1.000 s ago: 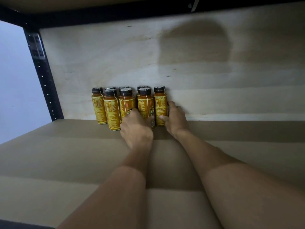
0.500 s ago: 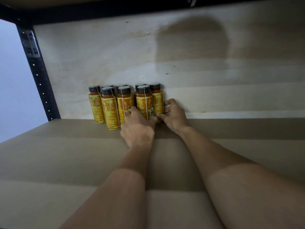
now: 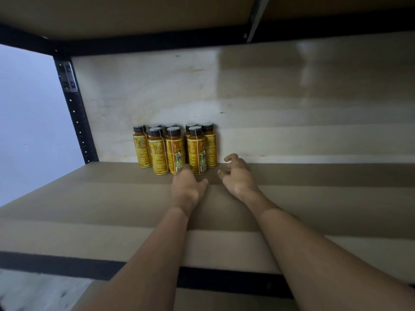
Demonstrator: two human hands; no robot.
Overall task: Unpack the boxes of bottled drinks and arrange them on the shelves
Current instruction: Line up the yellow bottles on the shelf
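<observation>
Several small bottles (image 3: 175, 149) with yellow labels and dark caps stand upright in two rows at the back of the shelf board (image 3: 89, 198), against the pale back panel. My left hand (image 3: 186, 187) is just in front of the front-row bottles, fingers loosely curled, holding nothing; whether its fingertips touch a bottle I cannot tell. My right hand (image 3: 235, 173) hovers to the right of the group, apart from the bottles, fingers relaxed and empty.
A black perforated upright post (image 3: 76, 117) stands at the shelf's back left. The upper shelf (image 3: 134, 16) hangs close overhead. The black front rail (image 3: 56, 265) runs along the near edge. Bare board stretches right of the bottles.
Both hands have let go of the bottles and drawn back toward me. The bottles stay in place. The view has pulled back, showing the shelf's front rail.
</observation>
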